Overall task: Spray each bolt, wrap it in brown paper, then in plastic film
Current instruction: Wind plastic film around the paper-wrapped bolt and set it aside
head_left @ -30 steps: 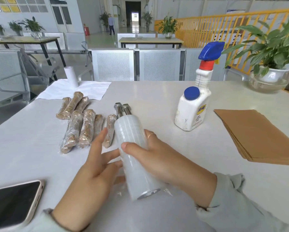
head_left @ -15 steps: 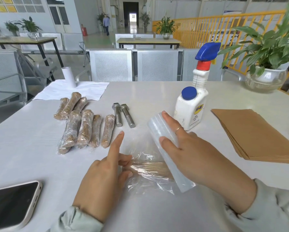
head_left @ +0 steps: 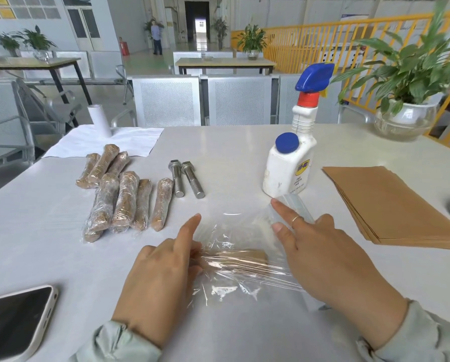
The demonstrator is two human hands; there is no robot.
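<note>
Clear film (head_left: 234, 246) is stretched between my two hands, low over the table (head_left: 244, 152). My right hand (head_left: 320, 254) grips the roll (head_left: 291, 207), fingers curled round it, with a ring on one finger; the roll lies tilted, its far end pointing away from my wrist toward the spray bottle (head_left: 289, 168), which stands just beyond my right fingertips. My left hand (head_left: 161, 273) pins one end of the parcel (head_left: 242, 257), a bolt in brown paper, under the film; the index finger points straight out ahead while the other fingers curl down onto the film and parcel. The parcel lies crosswise between the hands, touching my left fingers and just short of my right palm, with the sheet drawn taut over it in fine creases and loose folds bunched on the near side.

Beyond my left index finger lie two bare bolts (head_left: 186, 180), side by side, heads away from me. Further left of them sits a heap of finished bundles (head_left: 119, 197), brown under glossy film, some stacked on others. Beyond that heap a white cloth (head_left: 130, 142) lies at the far table edge, with a white roll (head_left: 99, 121) upright on it.

To the right of my right hand, well apart, a stack of brown paper (head_left: 391, 205) rests flat. A phone (head_left: 12, 320) lies face up near my left sleeve, on its outer side. A potted plant (head_left: 406, 100) stands far beyond the paper stack.
</note>
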